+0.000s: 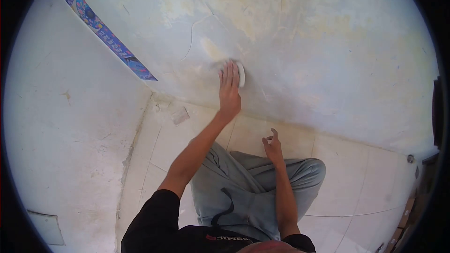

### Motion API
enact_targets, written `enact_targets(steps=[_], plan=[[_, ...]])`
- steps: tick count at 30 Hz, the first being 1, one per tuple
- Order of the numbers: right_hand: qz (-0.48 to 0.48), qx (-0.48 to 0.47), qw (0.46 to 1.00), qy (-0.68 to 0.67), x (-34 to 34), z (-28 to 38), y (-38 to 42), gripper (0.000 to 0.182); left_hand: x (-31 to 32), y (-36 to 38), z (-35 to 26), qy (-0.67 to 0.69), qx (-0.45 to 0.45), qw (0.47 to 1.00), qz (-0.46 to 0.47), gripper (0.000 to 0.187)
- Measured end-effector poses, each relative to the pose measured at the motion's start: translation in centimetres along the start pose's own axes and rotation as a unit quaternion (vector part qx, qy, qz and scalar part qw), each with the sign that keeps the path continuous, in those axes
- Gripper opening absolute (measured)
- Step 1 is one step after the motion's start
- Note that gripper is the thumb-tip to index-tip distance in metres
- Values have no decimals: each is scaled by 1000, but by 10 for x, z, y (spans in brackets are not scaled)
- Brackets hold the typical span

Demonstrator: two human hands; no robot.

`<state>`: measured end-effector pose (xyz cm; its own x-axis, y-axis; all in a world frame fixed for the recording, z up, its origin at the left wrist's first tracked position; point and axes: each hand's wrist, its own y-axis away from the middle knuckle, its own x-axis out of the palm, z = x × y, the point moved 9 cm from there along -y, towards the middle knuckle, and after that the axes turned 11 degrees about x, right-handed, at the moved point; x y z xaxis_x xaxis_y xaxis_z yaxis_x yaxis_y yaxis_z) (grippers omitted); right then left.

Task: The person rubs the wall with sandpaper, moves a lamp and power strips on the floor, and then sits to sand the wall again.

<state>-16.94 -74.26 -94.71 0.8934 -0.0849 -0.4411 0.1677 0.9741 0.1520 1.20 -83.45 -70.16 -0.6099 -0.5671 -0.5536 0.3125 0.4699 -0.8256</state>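
My left hand (229, 86) is stretched forward against the stained, cracked wall (323, 51), its fingers over a flat white-edged pad (242, 75). Most of that pad is hidden beneath the palm and fingers; its pale rim shows along the right side. Greyish smudges surround the fingertips on the wall. Above my crossed legs, my right hand (273, 147) hangs in the air with nothing in it, one finger pointing out and the others loosely bent apart.
A blue and purple printed strip (108, 35) runs down the wall corner. On the tiled floor (347, 178) near the corner lies a small flat pinkish piece (179, 115). A small round object (410, 158) sits at the wall's foot on the right, near brown boxes (407, 212).
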Motion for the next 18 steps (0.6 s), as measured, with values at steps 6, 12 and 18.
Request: enact_targets(steps=[6,12,18], plan=[[12,42,999,0,-1,-12,-1,60,-7,-20,-1,22,-30,999,1,74],[33,60,997,-23,4,-1,1,62,-35,-51,-9,-3,10,1000,-5,74],[21,56,998,7,-5,3,0,60,3,-8,-2,19,-31,999,7,76]])
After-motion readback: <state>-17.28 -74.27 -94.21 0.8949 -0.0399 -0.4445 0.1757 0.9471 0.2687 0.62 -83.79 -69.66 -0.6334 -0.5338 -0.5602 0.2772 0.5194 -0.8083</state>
